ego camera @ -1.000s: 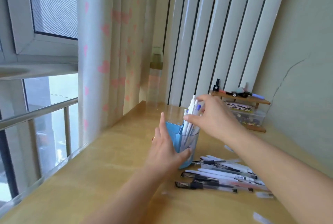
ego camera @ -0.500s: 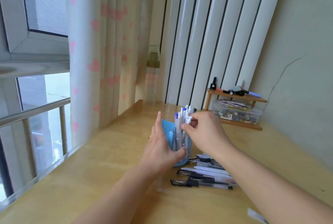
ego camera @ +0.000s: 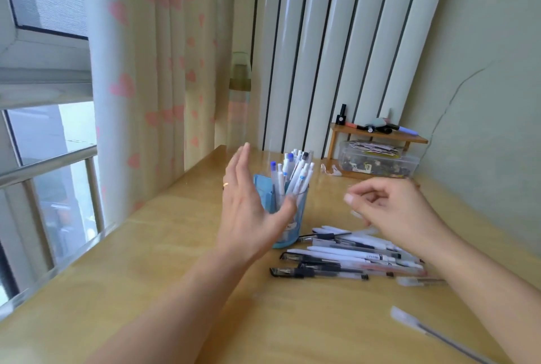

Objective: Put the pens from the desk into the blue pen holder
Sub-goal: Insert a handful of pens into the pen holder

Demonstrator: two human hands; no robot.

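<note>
Fingers straight, the left hand (ego camera: 248, 211) braces the blue pen holder (ego camera: 288, 217), centre frame and bristling with pens, while the right hand (ego camera: 389, 211), loosely curled and empty, hovers over loose pens (ego camera: 345, 255) on the table (ego camera: 175, 290), lower right, probably to gather more.

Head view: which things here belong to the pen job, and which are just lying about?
Job: blue pen holder, pens standing in it, pens lying on the desk, stray pen.
Lying about: wooden shelf, clear plastic box, bottle.

Bare forearms, a gold ring (ego camera: 226, 185) on the left hand (ego camera: 248, 211)
</note>
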